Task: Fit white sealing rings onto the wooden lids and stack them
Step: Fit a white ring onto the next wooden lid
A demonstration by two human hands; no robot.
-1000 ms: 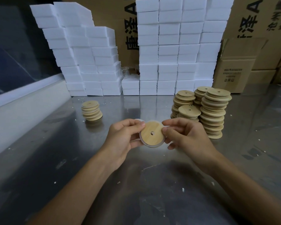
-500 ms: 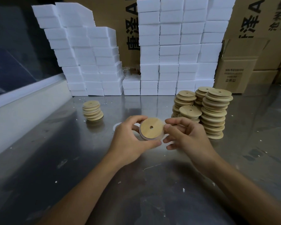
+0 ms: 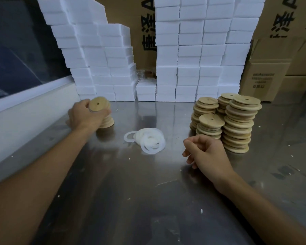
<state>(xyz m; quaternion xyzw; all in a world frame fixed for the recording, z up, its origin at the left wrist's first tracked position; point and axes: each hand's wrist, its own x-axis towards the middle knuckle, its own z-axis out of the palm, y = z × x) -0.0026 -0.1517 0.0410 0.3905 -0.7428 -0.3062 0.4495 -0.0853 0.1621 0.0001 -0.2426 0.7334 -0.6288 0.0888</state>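
Observation:
My left hand (image 3: pixel 86 116) grips a round wooden lid (image 3: pixel 97 104) with a white ring on its rim, tilted, right over the short stack of ringed lids (image 3: pixel 107 122) at the left. A small heap of loose white sealing rings (image 3: pixel 147 142) lies on the steel table in the middle. Several tall stacks of bare wooden lids (image 3: pixel 237 124) stand at the right. My right hand (image 3: pixel 206 152) hovers near the front of those stacks, fingers loosely curled, holding nothing.
The steel table (image 3: pixel 140 200) runs to a white ledge (image 3: pixel 21 110) on the left. White foam blocks (image 3: pixel 189 55) are piled along the back, with cardboard boxes (image 3: pixel 265 80) behind and at the right.
My left hand has carried the ringed lid from the middle of the table leftwards to the short stack. My right hand let go of the lid and drew back right. The ring heap is uncovered.

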